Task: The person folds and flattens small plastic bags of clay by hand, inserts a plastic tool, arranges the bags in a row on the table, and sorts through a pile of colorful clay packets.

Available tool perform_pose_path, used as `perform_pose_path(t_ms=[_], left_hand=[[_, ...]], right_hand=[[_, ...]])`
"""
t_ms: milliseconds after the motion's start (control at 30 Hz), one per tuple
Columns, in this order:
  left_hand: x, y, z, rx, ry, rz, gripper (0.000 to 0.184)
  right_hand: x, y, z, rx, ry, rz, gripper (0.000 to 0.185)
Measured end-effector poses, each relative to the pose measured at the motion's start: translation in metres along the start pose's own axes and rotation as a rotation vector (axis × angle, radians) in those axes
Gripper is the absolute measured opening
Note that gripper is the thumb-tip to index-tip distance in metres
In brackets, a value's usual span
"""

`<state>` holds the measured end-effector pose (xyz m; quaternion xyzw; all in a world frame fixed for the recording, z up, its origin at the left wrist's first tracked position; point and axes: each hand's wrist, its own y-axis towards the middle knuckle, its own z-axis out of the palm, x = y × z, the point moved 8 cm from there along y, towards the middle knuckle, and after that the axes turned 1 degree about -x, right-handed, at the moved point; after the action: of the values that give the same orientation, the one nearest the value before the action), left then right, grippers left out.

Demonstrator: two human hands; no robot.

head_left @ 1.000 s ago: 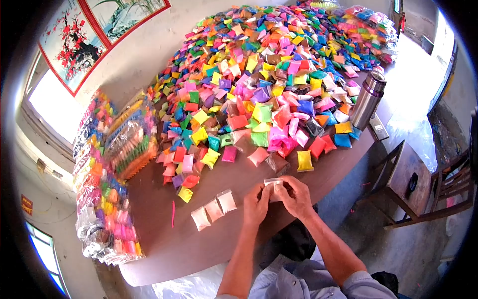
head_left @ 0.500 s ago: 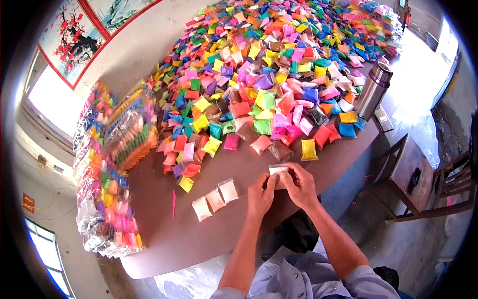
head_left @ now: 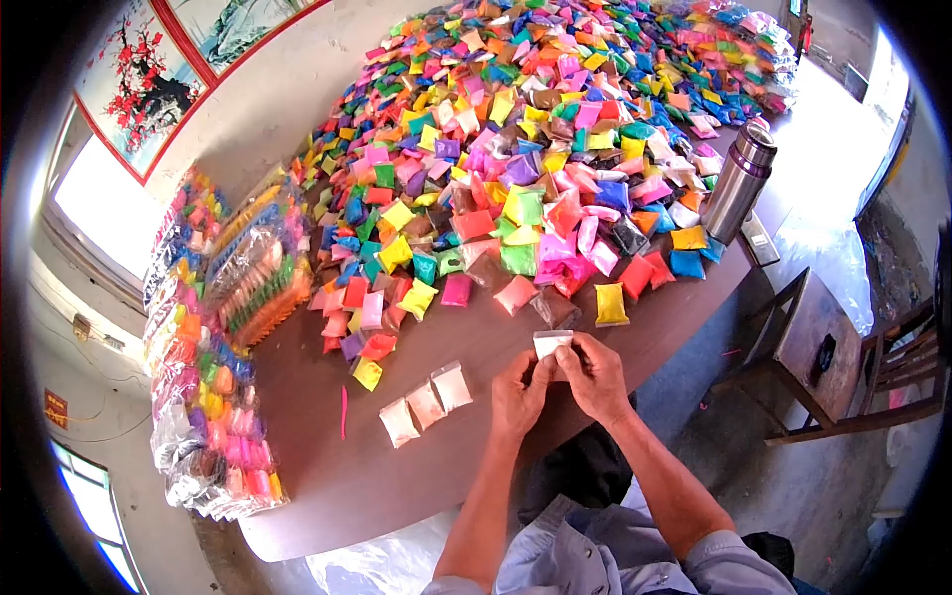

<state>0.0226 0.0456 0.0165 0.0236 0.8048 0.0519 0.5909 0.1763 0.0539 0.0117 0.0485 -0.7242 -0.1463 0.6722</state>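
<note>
Between my two hands is a small white packet [head_left: 551, 342], held near the table's front edge. My left hand [head_left: 520, 393] pinches its lower left side with thumb and fingers. On the other side my right hand [head_left: 597, 377] is closed on it too, thumb and fingertips pressed together. Most of the packet's lower part is hidden by the fingers. To the left, three pale pink packets [head_left: 425, 405] lie in a slanting row on the brown table [head_left: 357, 486]. A yellow packet [head_left: 611, 304] lies just beyond my right hand.
A large heap of colourful packets [head_left: 521, 198] covers the back of the table. Clear bags of packets [head_left: 213, 397] line the left edge. A steel flask [head_left: 740, 183] stands at right, near a wooden stool [head_left: 818, 347]. A pink strip [head_left: 344, 412] lies at left.
The white packet's top edge shows a little more above my fingers. Both hands keep hold of it in nearly the same place. The view has shifted slightly.
</note>
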Motion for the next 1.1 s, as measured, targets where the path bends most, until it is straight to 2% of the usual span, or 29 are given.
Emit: perform_pose_path(t_ms=[133,233,333,400,500,733,833,900,967,1033,1100], left_hand=[[0.005,-0.001,-0.001,-0.026,-0.027,-0.046,0.022],[0.005,0.000,0.000,-0.027,-0.051,-0.028,0.021],[-0.005,-0.003,0.001,-0.039,-0.138,0.037,0.021],[-0.006,-0.003,0.002,0.015,-0.038,0.001,0.021],[-0.015,-0.003,0.000,-0.003,-0.093,0.024,0.021],[-0.007,-0.001,-0.002,0.004,-0.010,-0.008,0.024],[-0.010,0.000,0.002,0.028,-0.109,-0.002,0.023],[-0.009,0.000,0.005,0.079,-0.058,0.014,0.023],[-0.012,0.005,0.000,0.091,-0.050,0.020,0.024],[-0.013,0.009,-0.001,0.170,0.089,-0.078,0.024],[-0.005,0.011,0.001,0.178,0.070,-0.051,0.024]], right_hand=[[0.008,0.000,0.000,-0.002,-0.021,-0.010,0.021],[0.012,0.000,0.001,0.022,-0.071,-0.010,0.022],[0.002,-0.002,-0.004,-0.049,-0.060,-0.044,0.022],[-0.005,-0.001,-0.004,-0.015,-0.028,0.020,0.021],[0.000,0.000,-0.002,0.035,-0.060,0.038,0.021],[0.016,0.001,-0.002,0.012,-0.045,0.014,0.020],[0.008,-0.001,-0.006,-0.049,-0.066,0.001,0.020],[0.003,-0.001,-0.006,-0.043,0.068,0.080,0.021],[0.011,-0.001,-0.007,-0.026,-0.025,0.066,0.021],[0.003,-0.001,-0.003,-0.038,0.045,0.058,0.021],[0.007,-0.001,-0.005,-0.034,0.048,0.069,0.020]])
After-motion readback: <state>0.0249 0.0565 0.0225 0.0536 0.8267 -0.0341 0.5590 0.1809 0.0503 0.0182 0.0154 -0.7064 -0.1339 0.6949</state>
